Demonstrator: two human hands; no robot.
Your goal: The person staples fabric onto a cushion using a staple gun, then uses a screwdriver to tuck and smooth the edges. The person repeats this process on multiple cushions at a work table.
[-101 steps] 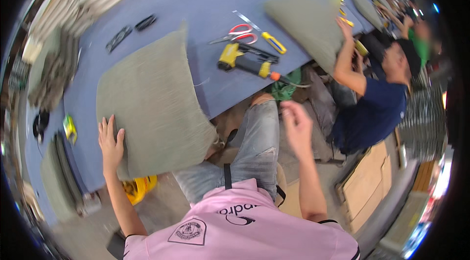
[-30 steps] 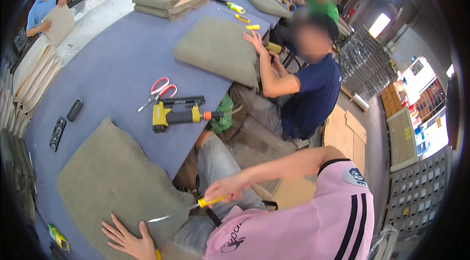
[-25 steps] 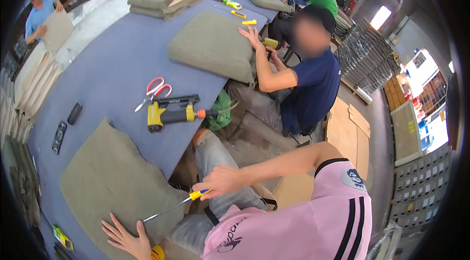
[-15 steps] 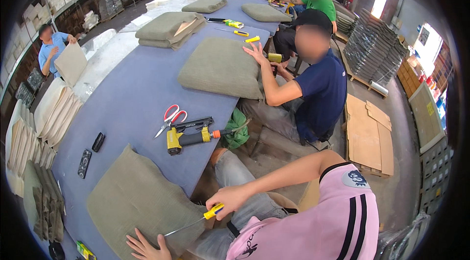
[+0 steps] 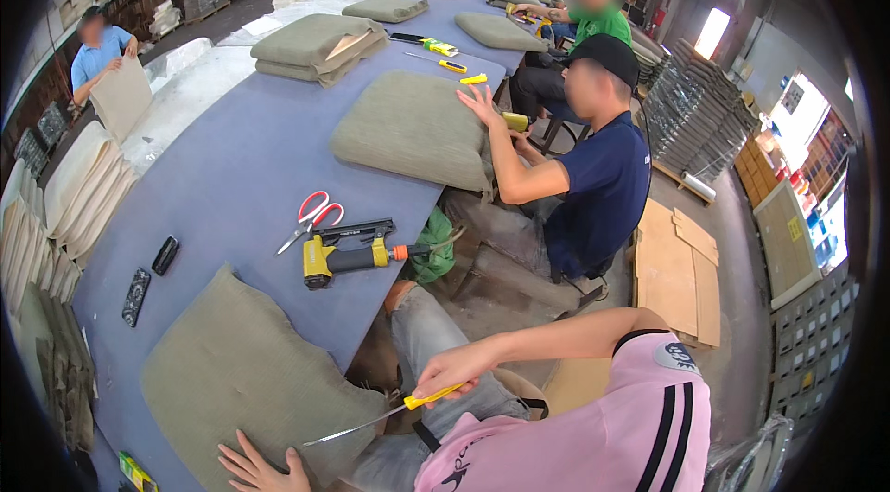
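Observation:
A square olive-green fabric cushion (image 5: 250, 371) lies in front of me, on the table's near edge and towards my lap. My left hand (image 5: 264, 472) rests flat on its lower part, fingers spread. My right hand (image 5: 452, 373) is closed round the yellow handle of a long thin screwdriver (image 5: 357, 427). Its metal shaft slants down to the left over the cushion, the tip near my left thumb; whether the tip touches the fabric I cannot tell. Beyond the cushion lie a yellow-and-black staple gun (image 5: 348, 255) and red-handled scissors (image 5: 311, 218).
Two dark oblong objects (image 5: 148, 279) lie on the blue-grey table (image 5: 213, 177). Beside me a co-worker in navy (image 5: 593, 186) handles another green cushion (image 5: 399, 135). Fabric-covered pieces (image 5: 56, 353) stack at the left. Farther off are a person in green and one in light blue.
My right hand has turned the screwdriver, showing more of its handle, and sits slightly farther right. The whole view has shifted a little. The navy co-worker's head has lifted and turned.

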